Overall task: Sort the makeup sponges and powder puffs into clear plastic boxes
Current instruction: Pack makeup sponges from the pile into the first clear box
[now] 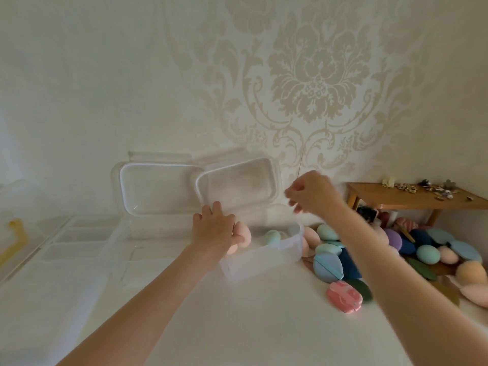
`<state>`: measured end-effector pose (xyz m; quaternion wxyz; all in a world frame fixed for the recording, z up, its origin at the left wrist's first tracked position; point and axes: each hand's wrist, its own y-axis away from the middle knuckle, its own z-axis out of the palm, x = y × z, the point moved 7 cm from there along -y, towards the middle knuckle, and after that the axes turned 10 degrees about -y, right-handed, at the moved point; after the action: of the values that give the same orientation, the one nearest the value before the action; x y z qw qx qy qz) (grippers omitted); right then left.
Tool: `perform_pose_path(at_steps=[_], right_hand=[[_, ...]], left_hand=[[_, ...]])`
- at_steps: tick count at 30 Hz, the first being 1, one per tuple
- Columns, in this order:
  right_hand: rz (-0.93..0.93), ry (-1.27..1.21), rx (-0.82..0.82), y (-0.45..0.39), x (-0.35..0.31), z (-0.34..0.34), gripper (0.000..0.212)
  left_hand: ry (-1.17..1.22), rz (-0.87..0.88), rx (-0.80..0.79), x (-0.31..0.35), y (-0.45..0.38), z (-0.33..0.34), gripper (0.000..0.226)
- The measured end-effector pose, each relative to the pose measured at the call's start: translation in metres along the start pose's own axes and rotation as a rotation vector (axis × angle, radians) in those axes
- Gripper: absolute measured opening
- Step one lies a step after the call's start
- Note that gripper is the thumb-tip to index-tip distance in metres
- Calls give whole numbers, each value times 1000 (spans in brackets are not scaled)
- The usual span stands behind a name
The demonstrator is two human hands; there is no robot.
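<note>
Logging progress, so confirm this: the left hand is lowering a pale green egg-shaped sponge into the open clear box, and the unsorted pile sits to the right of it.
Not quite: the sponge in the left hand is peach-pink, not pale green. The head view shows it at the open clear box. A pale green sponge already lies inside. The unsorted pile does sit to its right.

wooden side table: far right | small trinkets: scattered on top | damask wallpaper: behind

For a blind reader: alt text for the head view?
A left hand lowers a peach sponge into a clear plastic box; the right hand hovers above it, beside a pile of colourful sponges and puffs.
</note>
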<state>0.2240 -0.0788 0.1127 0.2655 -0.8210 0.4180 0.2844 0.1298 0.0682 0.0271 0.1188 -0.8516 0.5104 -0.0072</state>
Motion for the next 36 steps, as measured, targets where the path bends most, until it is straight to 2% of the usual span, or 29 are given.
perform_pose_path(at_steps=[2, 5, 9, 13, 21, 23, 26, 29, 32, 34, 36], right_hand=[[26, 28, 55, -2, 26, -26, 17], [55, 84, -93, 2, 65, -8, 15], [33, -4, -314, 8, 83, 43, 39], [-10, 119, -326, -12, 94, 72, 52], [-127, 431, -386, -25, 88, 97, 36], [-132, 446, -351, -24, 87, 96, 30], [-105, 313, -199, -24, 90, 74, 17], [-82, 198, -44, -20, 83, 32, 31], [-167, -14, 132, -10, 55, -11, 31], [-165, -96, 106, -2, 42, -20, 31], [-164, -30, 9, 9, 37, -17, 29]], left_hand=[[7, 5, -6, 0, 1, 0, 44], [29, 3, -9, -1, 2, 0, 42], [88, 13, 4, -2, 6, -3, 38], [87, 5, 6, -8, 7, -3, 40], [74, -17, 12, -20, 8, -2, 42], [76, -13, 11, -20, 9, -3, 41], [65, -8, 7, -19, 10, -4, 40], [32, 20, 18, -15, 10, -6, 38], [17, 101, -5, 2, 9, -7, 37], [38, 131, -26, 12, 11, -6, 39], [55, 134, -33, 19, 13, -5, 42]])
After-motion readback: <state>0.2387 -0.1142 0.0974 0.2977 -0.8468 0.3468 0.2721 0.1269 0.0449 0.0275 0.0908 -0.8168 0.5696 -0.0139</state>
